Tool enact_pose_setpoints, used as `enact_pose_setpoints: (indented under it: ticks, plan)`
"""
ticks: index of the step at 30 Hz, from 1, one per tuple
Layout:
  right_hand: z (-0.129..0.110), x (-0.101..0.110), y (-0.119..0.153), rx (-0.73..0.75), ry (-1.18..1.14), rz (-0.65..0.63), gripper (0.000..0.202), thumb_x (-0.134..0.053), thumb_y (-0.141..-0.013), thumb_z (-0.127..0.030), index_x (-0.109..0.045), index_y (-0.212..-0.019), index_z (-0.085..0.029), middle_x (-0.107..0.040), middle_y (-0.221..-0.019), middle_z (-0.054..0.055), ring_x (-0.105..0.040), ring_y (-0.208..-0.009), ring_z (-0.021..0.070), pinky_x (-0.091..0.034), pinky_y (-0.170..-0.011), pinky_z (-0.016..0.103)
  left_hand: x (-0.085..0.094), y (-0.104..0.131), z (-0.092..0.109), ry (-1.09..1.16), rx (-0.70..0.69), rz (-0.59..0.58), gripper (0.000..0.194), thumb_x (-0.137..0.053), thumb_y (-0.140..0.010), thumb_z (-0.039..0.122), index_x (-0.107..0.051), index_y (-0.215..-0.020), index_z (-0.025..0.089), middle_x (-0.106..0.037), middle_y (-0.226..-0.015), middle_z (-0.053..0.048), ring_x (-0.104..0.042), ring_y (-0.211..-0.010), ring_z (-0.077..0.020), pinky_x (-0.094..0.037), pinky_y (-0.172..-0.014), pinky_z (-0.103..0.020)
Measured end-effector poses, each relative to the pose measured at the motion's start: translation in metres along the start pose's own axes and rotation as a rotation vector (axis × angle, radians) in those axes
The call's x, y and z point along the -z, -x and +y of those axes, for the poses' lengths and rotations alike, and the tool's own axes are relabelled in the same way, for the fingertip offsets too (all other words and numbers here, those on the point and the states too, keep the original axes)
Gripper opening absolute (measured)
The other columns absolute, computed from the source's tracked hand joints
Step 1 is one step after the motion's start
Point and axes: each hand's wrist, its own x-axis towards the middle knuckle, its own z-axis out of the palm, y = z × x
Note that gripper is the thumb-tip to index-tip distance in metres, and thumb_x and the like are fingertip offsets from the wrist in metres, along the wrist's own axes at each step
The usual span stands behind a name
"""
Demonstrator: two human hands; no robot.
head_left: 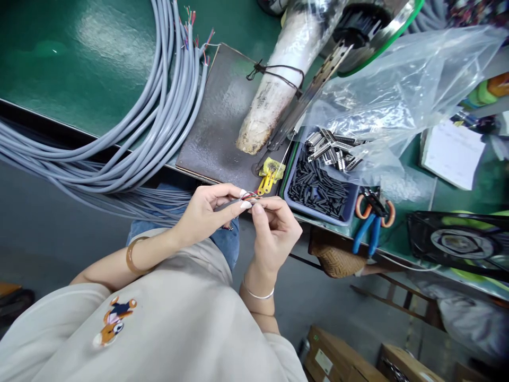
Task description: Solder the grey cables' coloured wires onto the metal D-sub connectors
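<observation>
At the table's front edge my left hand pinches the end of a grey cable, where thin coloured wires fan out. My right hand is closed at the tips of those wires, its thumb and forefinger pressed together beside my left fingertips. Just beyond the hands, a yellow clip with a yellow-green sponge rests by the corner of a dark board. A thick bundle of grey cables with stripped, coloured ends lies to the left.
A blue tray holds black sleeves and metal connectors, partly under a clear plastic bag. Pliers lie right of it. A wrapped white tube hangs over the board. Farther right are white paper and a black fan.
</observation>
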Motion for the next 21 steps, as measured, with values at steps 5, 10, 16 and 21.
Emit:
enact_pose_setpoints:
  ticks: [5,10,16,21]
  plan:
    - [-0.005,0.004,0.001,0.24,0.278,-0.011,0.012,-0.063,-0.096,-0.021,-0.065,-0.084,-0.022,-0.063,-0.076,-0.002,-0.046,-0.06,0.0092,-0.036,-0.055,0.027,-0.005,0.002,0.0,-0.057,-0.188,0.059,0.016,-0.079,-0.08,0.023,-0.065,-0.081,0.014,-0.063,-0.073,0.001,-0.055,-0.056,-0.0056,-0.048,-0.052,-0.016]
    - [-0.007,0.011,-0.007,0.097,-0.027,-0.033,0.033,-0.056,-0.1,-0.029,-0.055,-0.069,-0.022,-0.049,-0.061,-0.005,-0.043,-0.055,0.0096,-0.034,-0.052,0.026,-0.005,0.001,0.005,-0.017,-0.136,0.011,0.02,-0.079,-0.074,0.019,-0.06,-0.075,0.015,-0.06,-0.071,0.001,-0.05,-0.058,-0.0053,-0.044,-0.052,-0.015]
    - [-0.001,0.018,-0.009,0.047,0.056,0.073,0.013,-0.069,-0.095,-0.033,-0.077,-0.092,-0.024,-0.064,-0.067,-0.003,-0.05,-0.053,0.0093,-0.037,-0.05,0.025,0.008,-0.003,0.007,0.125,0.033,-0.018,0.028,-0.081,-0.076,0.026,-0.055,-0.074,0.017,-0.046,-0.062,0.007,-0.027,-0.048,-0.0017,-0.026,-0.042,-0.016]
    - [0.002,0.01,-0.003,0.178,0.131,-0.056,0.013,-0.072,-0.092,-0.025,-0.079,-0.103,-0.028,-0.075,-0.087,0.001,-0.055,-0.059,0.01,-0.039,-0.049,0.026,0.008,-0.003,0.009,0.172,0.098,-0.087,0.034,-0.084,-0.076,0.032,-0.054,-0.073,0.017,-0.041,-0.058,0.009,-0.022,-0.046,-0.0013,-0.019,-0.04,-0.018]
